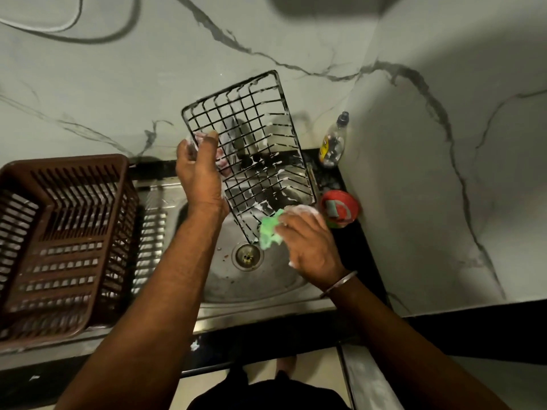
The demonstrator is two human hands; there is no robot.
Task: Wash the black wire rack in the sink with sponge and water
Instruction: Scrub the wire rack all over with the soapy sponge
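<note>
Sink (251, 288): set in the worktop (353, 250), straight before me; drain (248, 255) in its bowl.
Rack (260, 125): stood on end over the sink, low corner near the drain, top toward the wall behind.
Left grip (201, 170): on the rack's left edge.
Right grip (307, 241): at the rack's low right edge, sponge (270, 232) between.
Basket (59, 232): left of the bowl.
Bottle (333, 143): behind the sink's right corner.
Tub (340, 208): right of the sink, before the bottle.
</note>
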